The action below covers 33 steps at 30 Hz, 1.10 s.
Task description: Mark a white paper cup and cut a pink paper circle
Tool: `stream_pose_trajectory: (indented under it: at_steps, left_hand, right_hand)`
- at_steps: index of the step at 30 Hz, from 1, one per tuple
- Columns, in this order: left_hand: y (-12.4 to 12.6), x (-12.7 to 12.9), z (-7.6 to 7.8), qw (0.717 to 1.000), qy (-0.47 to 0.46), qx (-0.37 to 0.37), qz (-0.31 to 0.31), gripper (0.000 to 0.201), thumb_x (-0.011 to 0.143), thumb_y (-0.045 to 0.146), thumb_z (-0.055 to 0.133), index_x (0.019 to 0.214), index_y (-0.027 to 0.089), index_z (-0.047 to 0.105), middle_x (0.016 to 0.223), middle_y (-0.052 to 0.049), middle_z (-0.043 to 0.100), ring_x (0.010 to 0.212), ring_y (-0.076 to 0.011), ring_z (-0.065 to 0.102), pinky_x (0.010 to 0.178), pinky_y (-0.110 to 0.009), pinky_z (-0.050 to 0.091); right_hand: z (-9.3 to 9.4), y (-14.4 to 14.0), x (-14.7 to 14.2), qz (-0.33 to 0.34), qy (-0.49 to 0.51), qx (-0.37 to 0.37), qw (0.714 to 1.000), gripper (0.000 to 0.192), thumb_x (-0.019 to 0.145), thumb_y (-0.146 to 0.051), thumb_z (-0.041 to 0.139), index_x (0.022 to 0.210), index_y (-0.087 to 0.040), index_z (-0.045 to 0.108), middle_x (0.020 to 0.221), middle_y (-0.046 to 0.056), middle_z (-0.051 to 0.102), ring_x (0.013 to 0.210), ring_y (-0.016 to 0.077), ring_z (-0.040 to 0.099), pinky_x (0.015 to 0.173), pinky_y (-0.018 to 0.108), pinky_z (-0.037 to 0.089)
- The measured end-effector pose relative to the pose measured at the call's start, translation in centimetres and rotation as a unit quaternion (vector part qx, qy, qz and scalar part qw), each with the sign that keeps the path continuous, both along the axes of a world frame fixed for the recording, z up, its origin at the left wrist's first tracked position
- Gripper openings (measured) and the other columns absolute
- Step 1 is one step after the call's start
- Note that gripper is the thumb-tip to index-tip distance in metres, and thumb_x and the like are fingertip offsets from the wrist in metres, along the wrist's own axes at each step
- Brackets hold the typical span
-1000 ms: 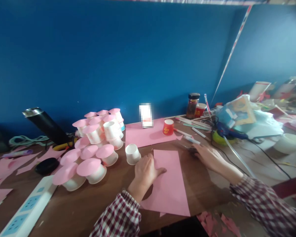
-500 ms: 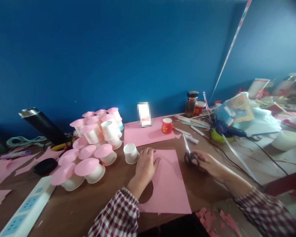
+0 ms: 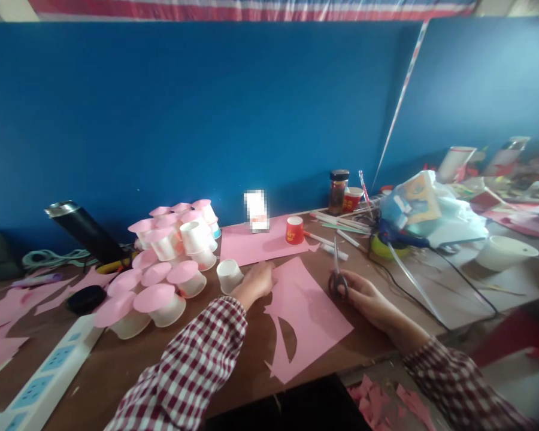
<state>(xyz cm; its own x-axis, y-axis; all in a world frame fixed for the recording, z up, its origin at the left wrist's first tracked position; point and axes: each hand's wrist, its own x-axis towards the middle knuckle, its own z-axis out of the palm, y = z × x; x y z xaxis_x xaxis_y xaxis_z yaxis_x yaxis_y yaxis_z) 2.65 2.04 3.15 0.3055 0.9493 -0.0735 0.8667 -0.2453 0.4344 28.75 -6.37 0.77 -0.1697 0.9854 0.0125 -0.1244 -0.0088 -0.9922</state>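
My left hand [image 3: 256, 281] rests on the far left corner of a pink paper sheet [image 3: 312, 311] lying on the brown table, right beside an upturned white paper cup [image 3: 229, 276]. The sheet has curved cut-outs along its near left edge. My right hand [image 3: 362, 294] grips the black handles of a pair of scissors [image 3: 336, 270], blades pointing away from me, at the sheet's right edge.
A heap of white cups capped with pink paper discs [image 3: 168, 263] lies at left, with a black flask [image 3: 83, 230] and a white power strip [image 3: 45, 377]. A second pink sheet [image 3: 256, 242], a red cup [image 3: 294, 230], a jar [image 3: 338, 191], pens and cluttered bags [image 3: 431, 209] fill the back right.
My right hand picked the scissors up from the table and drew them toward the sheet. The pink sheet turned and its cut edge now shows; my left hand slid to its far corner.
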Motion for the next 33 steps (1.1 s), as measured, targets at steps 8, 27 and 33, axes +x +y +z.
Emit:
stream_pose_trajectory:
  at_steps: [8,27,33]
  left_hand:
    - [0.6,-1.7,1.6,0.975,-0.193,-0.056,0.096,0.007,0.078,0.022,0.056,0.078,0.016,0.053,0.060,-0.002,0.059,0.057,-0.0165,0.062,0.050,-0.023,0.046]
    - [-4.7,-0.7,-1.8,0.776,-0.590,-0.115,0.191,0.015,0.082,0.023,0.059,0.092,0.013,0.052,0.088,-0.007,0.064,0.071,-0.0146,0.068,0.063,-0.026,0.057]
    - [-5.2,-0.1,-2.0,0.822,-0.498,-0.154,0.230,0.026,0.082,0.020,0.058,0.103,0.015,0.043,0.090,-0.008,0.063,0.065,-0.0140,0.068,0.055,-0.024,0.055]
  right_hand:
    - [0.2,-0.3,-0.1,-0.038,0.015,0.022,0.999,0.044,0.080,-0.044,0.064,0.115,-0.021,0.050,0.093,0.006,0.061,0.068,0.0115,0.050,0.053,0.020,0.038]
    - [0.9,-4.4,-1.7,0.026,-0.145,0.030,0.989,0.046,0.081,-0.046,0.059,0.118,-0.021,0.052,0.087,0.005,0.061,0.079,0.0171,0.058,0.069,0.028,0.047]
    - [1.9,-7.0,-3.4,0.088,-0.111,-0.090,0.986,0.040,0.075,-0.047,0.066,0.105,-0.020,0.058,0.082,0.003,0.064,0.071,0.0155,0.059,0.062,0.026,0.046]
